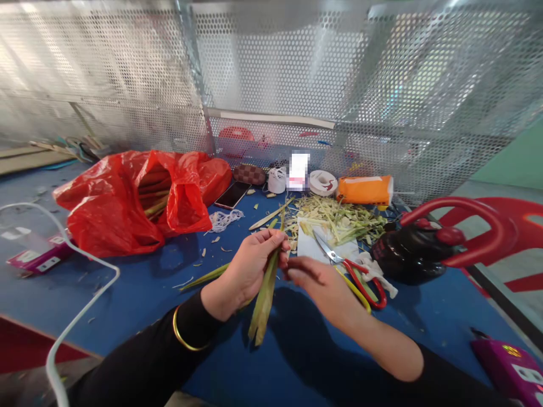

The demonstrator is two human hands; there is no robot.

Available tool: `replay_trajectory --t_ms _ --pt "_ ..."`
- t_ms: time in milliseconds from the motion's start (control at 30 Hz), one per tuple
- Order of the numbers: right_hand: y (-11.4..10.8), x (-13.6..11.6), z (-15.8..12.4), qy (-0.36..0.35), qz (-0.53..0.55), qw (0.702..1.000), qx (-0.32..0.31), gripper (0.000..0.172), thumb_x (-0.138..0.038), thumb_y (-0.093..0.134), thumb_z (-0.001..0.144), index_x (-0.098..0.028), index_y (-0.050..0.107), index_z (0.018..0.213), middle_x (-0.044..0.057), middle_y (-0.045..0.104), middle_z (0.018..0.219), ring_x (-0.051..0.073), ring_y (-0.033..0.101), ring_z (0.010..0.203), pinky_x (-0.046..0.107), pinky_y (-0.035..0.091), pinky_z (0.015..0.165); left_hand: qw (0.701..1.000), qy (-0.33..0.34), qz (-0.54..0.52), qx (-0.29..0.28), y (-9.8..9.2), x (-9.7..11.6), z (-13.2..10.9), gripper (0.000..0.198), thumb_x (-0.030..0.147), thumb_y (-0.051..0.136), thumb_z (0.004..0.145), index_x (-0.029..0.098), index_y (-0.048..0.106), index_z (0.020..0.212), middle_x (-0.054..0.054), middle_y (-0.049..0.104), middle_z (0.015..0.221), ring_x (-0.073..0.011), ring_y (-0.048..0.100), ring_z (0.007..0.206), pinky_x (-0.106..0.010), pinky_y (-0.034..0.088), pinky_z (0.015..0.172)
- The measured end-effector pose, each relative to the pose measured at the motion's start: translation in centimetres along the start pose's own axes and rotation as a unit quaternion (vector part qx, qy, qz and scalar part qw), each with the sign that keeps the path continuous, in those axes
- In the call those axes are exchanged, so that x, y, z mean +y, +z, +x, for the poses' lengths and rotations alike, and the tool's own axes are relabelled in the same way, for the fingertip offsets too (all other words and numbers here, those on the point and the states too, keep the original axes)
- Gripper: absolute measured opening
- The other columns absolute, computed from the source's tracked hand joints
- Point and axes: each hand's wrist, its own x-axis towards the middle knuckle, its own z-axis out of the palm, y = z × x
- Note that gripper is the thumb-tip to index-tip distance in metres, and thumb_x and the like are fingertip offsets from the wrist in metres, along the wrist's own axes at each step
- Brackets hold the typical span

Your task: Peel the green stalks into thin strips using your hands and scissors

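Observation:
My left hand [251, 264], with a gold bangle at the wrist, is closed around a long dried green-yellow leaf strip [263, 302] that hangs down toward me over the blue table [220, 362]. Just right of it, my right hand [316, 285] has its fingers bent near the strip; its fingertips are partly hidden, and I cannot tell whether they grip anything. Another leaf strip [206, 277] lies on the table left of my left hand. Red-handled scissors [360, 277] rest slightly open on white paper [307, 246] to the right, beside a yellow-handled tool [355, 291].
Leaf scraps [343, 217] lie piled beyond the scissors. A red plastic bag [110, 203] stands at left, with a phone [232, 195] and white string [224, 220] nearby. A black jug with red handle [407, 254] stands at right. A white cable [85, 254] crosses the left side.

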Motion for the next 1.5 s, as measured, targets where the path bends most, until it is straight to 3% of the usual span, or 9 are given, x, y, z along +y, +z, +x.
replay_trajectory --t_ms 133,267,467,667,800,1000,1300,1433,1500 --pt "-2.1 -1.6 0.5 -0.007 0.073 0.988 0.136 0.024 -0.037 0.07 0.076 -0.02 0.07 0.094 0.003 0.069 0.085 0.016 0.061 0.074 0.029 0.048 0.072 0.993 0.013 0.097 -0.064 1.4 0.1 -0.3 0.019 0.029 0.066 0.078 0.014 0.057 0.07 0.0 0.06 0.062 -0.0068 0.052 0.044 -0.018 0.043 0.045" --pt "-2.7 -2.6 0.4 -0.027 0.137 0.981 0.135 0.02 -0.032 0.074 0.07 -0.017 0.07 0.083 0.0 0.064 0.072 0.012 0.054 0.061 0.027 0.045 0.061 0.977 -0.012 0.18 -0.111 3.0 0.7 -0.2 0.02 0.031 0.068 0.076 0.015 0.059 0.068 0.0 0.061 0.059 -0.0067 0.052 0.041 -0.017 0.041 0.042" --pt "-3.4 -3.4 0.2 -0.041 0.143 0.973 0.179 0.013 -0.026 0.075 0.065 -0.017 0.068 0.069 -0.003 0.059 0.059 0.01 0.05 0.056 0.026 0.042 0.059 0.956 -0.043 0.245 -0.153 4.3 1.9 1.1 0.014 0.026 0.067 0.074 0.014 0.064 0.068 0.0 0.06 0.058 -0.0065 0.051 0.041 -0.016 0.042 0.041" --pt "-3.7 -2.6 0.3 -0.026 0.114 0.967 0.227 0.011 -0.025 0.074 0.064 -0.016 0.067 0.063 -0.003 0.059 0.058 0.01 0.049 0.056 0.025 0.041 0.059 0.957 -0.073 0.24 -0.148 3.9 1.6 2.1 0.014 0.024 0.065 0.075 0.013 0.068 0.066 -0.002 0.062 0.061 -0.0047 0.048 0.039 -0.015 0.039 0.04" --pt "-3.6 -1.5 0.7 -0.011 0.114 0.971 0.21 0.011 -0.025 0.074 0.067 -0.016 0.068 0.066 -0.002 0.059 0.059 0.01 0.05 0.059 0.024 0.041 0.059 0.948 -0.097 0.267 -0.142 3.4 1.4 2.5 0.014 0.022 0.063 0.075 0.012 0.069 0.067 0.0 0.058 0.057 -0.0044 0.046 0.038 -0.015 0.038 0.039" --pt "-4.1 -1.5 1.0 0.009 0.145 0.959 0.244 0.021 -0.032 0.076 0.066 -0.015 0.063 0.064 -0.003 0.058 0.056 0.009 0.051 0.049 0.024 0.042 0.052 0.941 -0.044 0.317 -0.108 3.0 0.9 3.1 0.013 0.024 0.061 0.075 0.014 0.064 0.066 0.002 0.056 0.053 -0.0048 0.044 0.037 -0.015 0.034 0.036" --pt "-4.7 -0.7 0.5 0.059 0.119 0.962 0.24 0.028 -0.04 0.074 0.066 -0.015 0.061 0.063 -0.001 0.061 0.059 0.009 0.055 0.048 0.023 0.044 0.05 0.914 -0.049 0.391 -0.097 3.1 1.4 3.2 0.015 0.027 0.055 0.076 0.015 0.059 0.067 0.006 0.053 0.052 -0.0048 0.043 0.038 -0.016 0.032 0.037" --pt "-6.2 0.0 -0.1 0.027 0.065 0.959 0.276 0.026 -0.04 0.068 0.072 -0.016 0.059 0.066 -0.002 0.057 0.057 0.01 0.051 0.048 0.024 0.042 0.051 0.898 -0.056 0.424 -0.1 2.8 1.2 3.4 0.013 0.026 0.056 0.075 0.016 0.06 0.067 0.006 0.051 0.05 -0.0046 0.042 0.037 -0.016 0.03 0.036" --pt "-7.4 0.5 -0.5 0.022 -0.024 0.957 0.287 0.026 -0.04 0.06 0.079 -0.017 0.057 0.067 -0.002 0.055 0.057 0.011 0.051 0.051 0.026 0.042 0.053 0.899 -0.054 0.426 -0.09 2.6 1.2 3.6 0.014 0.026 0.057 0.074 0.016 0.061 0.067 0.006 0.052 0.052 -0.0044 0.042 0.037 -0.016 0.03 0.035"
